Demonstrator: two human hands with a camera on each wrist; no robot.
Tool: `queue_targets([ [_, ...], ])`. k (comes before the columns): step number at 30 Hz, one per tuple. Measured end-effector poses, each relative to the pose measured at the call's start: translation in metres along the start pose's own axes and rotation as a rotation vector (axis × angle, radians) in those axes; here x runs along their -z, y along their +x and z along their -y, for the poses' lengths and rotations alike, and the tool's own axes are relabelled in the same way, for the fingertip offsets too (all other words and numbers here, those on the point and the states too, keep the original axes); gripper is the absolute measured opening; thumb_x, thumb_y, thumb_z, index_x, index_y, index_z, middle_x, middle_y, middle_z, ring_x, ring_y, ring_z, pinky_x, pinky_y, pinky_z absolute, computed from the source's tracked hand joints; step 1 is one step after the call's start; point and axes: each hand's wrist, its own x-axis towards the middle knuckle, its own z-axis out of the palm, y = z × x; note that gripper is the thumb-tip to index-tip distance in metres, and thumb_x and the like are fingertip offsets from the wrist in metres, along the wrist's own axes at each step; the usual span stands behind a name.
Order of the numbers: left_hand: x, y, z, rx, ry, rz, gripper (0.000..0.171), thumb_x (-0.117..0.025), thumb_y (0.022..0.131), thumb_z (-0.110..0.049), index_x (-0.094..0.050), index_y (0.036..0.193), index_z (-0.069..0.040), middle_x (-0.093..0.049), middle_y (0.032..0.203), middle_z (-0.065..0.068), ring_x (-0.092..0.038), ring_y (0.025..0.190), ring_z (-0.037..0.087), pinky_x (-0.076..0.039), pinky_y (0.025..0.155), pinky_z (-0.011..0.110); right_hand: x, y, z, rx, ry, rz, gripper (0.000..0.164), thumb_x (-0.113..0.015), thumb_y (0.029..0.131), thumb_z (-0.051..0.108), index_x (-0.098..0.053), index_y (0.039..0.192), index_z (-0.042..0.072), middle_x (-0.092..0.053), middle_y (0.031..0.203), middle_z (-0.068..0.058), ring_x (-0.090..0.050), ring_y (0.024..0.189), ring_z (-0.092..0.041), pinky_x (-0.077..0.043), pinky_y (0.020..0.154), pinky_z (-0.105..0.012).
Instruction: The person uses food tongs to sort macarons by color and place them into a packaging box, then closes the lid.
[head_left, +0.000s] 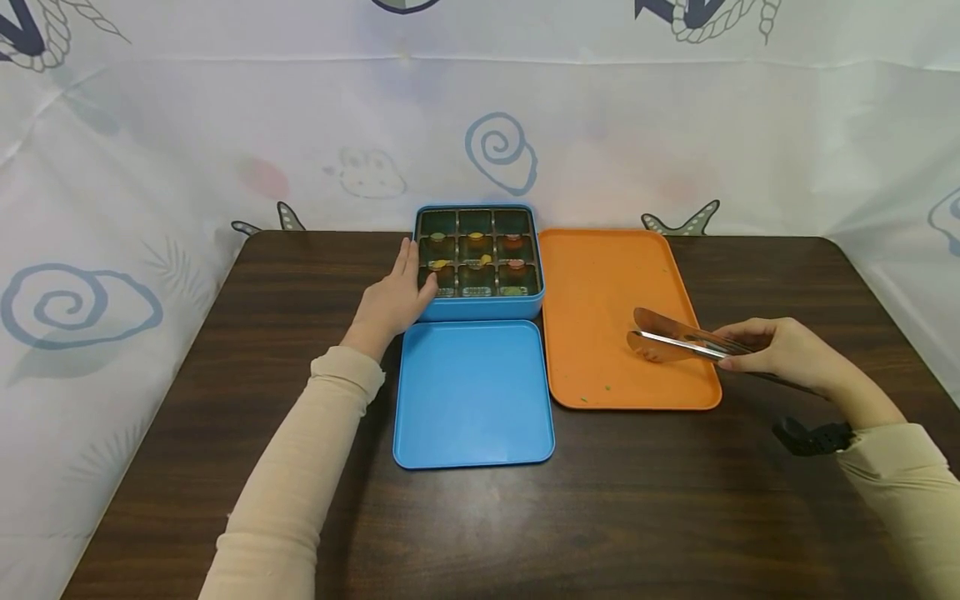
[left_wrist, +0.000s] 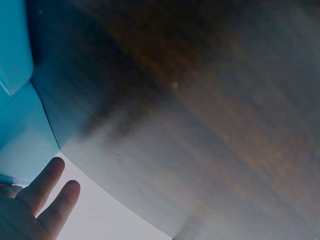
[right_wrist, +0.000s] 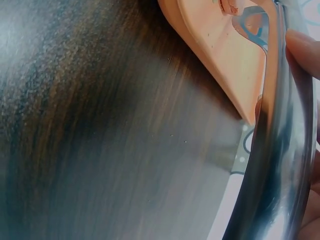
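Right hand (head_left: 787, 354) gripping slightly parted tongs (head_left: 693, 347) over orange tray (head_left: 600, 308), right of centre; left hand (head_left: 393, 296), fingers extended, resting against blue box (head_left: 480, 309), top centre. Seemingly readying pick-up; next move likely calling for squeezing tongs.

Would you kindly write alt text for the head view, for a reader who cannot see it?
The right hand holds metal tongs over an orange tray; the left hand rests against a blue nine-compartment box. A flat blue lid lies before the box on a dark wood-grain table.
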Motion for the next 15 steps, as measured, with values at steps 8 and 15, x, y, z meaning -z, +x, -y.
queue_targets([
  [8, 0.0029, -0.0019, -0.0014, 0.008, 0.003, 0.015, 0.071, -0.02, 0.1, -0.048, 0.011, 0.152, -0.012, 0.011, 0.161, 0.005, -0.041, 0.046, 0.019, -0.033, 0.044, 0.029, -0.0003, 0.0029, 0.0003, 0.002, -0.025, -0.01, 0.056, -0.072, 0.082, 0.039, -0.06, 0.127, 0.008, -0.062, 0.123, -0.018, -0.053, 0.095, -0.002, -0.045, 0.077, -0.029],
  [15, 0.0035, -0.0019, -0.0013, 0.006, -0.001, 0.019, 0.071, -0.02, 0.1, -0.049, 0.011, 0.152, -0.011, 0.012, 0.161, 0.005, -0.042, 0.046, 0.02, -0.033, 0.044, 0.029, 0.0009, 0.0027, -0.0001, -0.011, -0.015, -0.003, 0.055, -0.072, 0.082, 0.04, -0.06, 0.126, 0.009, -0.066, 0.115, -0.009, -0.053, 0.088, 0.001, -0.044, 0.075, -0.027],
])
